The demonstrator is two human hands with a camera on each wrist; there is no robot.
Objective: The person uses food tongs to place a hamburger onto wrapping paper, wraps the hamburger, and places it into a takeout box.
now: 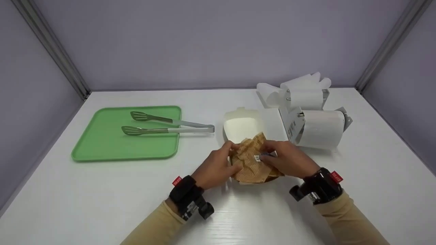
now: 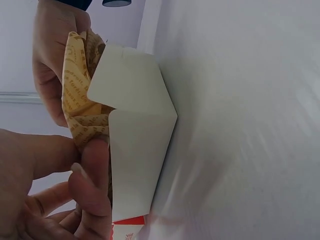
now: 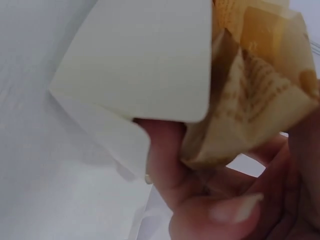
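Note:
A brown printed wrapping paper [image 1: 250,163], crumpled and bearing a small white label, sits in an open white carton box [image 1: 242,124]. What the paper covers is hidden. My left hand [image 1: 218,166] is at its left side; in the left wrist view, thumb and forefinger pinch the paper at the rim of the box [image 2: 137,150]. On the opposite side, my right hand [image 1: 289,158] grips the paper with bent fingers. In the right wrist view one finger of this hand reaches between the box wall [image 3: 140,60] and the paper [image 3: 250,100].
To the left lies a green tray [image 1: 122,146], with metal tongs [image 1: 190,127] across its right edge. Behind and right of the box stand two label dispensers with paper rolls [image 1: 322,129], [image 1: 305,97]. Walls enclose the white table [image 1: 218,224] at the back and sides.

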